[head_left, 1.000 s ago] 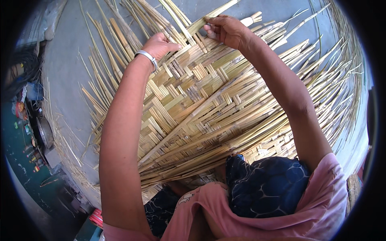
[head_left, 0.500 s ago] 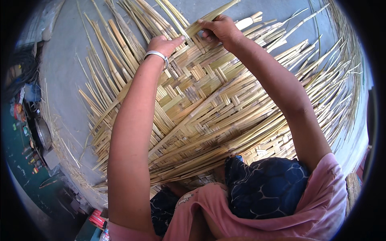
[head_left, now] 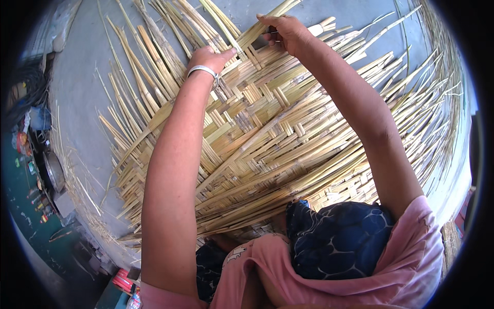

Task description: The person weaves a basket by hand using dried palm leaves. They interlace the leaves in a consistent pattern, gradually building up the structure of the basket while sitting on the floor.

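A half-woven mat of flat, yellowish split-cane strips (head_left: 242, 119) lies before me on the grey floor. My left hand (head_left: 210, 59), with a pale bangle at the wrist, is closed at its far edge. Its thumb presses on the upright strips, and its other fingers are mostly hidden. To its right, my right hand (head_left: 285, 35) grips a wide cane strip (head_left: 253, 34) that slants up to the right. The thumb lies along that strip and the fingers curl below it. Near the left thumb, the strip's lower end meets the weave.
Loose strip ends (head_left: 149, 82) fan out past the mat's far and left edges. Long thin stalks (head_left: 437, 98) lie along the right. At the left rim are a round metal pan (head_left: 53, 171) and small clutter on a green surface (head_left: 25, 201).
My right thumb has lifted and shifted slightly up along the wide strip, its fingers loosening a little. The left hand stays almost in place.
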`<state>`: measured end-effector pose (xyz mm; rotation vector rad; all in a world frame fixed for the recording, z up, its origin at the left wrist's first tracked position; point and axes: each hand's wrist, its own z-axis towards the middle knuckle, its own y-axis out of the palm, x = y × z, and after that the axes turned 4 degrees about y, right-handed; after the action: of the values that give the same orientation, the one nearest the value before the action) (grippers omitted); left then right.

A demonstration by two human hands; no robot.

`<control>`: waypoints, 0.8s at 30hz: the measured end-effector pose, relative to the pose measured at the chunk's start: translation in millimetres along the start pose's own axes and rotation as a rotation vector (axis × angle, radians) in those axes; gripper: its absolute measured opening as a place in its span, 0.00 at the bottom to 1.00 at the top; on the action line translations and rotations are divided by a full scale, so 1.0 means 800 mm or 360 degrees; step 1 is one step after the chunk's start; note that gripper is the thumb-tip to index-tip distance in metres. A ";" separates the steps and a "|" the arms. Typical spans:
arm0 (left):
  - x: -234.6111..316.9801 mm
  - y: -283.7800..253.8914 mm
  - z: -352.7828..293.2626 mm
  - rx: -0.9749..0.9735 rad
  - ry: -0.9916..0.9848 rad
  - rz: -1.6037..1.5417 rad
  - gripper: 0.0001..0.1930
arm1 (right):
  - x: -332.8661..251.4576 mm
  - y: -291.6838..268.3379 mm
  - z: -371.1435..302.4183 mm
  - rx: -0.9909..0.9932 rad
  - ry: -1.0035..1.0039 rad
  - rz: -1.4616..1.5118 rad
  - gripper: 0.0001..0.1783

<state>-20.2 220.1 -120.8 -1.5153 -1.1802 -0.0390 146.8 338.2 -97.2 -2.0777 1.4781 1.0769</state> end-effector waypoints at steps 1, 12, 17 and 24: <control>0.003 -0.001 -0.001 -0.0086 -0.0058 -0.0041 0.25 | -0.002 -0.003 0.001 0.0000 0.0009 -0.0002 0.16; 0.022 -0.015 -0.017 -0.0287 -0.0178 0.0061 0.35 | 0.023 -0.010 -0.001 0.0515 -0.0851 -0.1546 0.13; -0.013 0.010 -0.036 0.0241 0.0176 -0.0492 0.25 | 0.026 -0.009 -0.013 0.0552 -0.0874 -0.1767 0.14; -0.033 0.021 -0.108 0.0587 0.0764 0.0479 0.24 | 0.032 -0.011 -0.005 0.0578 -0.0895 -0.1804 0.13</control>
<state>25.9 140.6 -119.0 -1.2466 -0.5351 0.0167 160.6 322.4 -115.2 -1.6822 0.0988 0.7127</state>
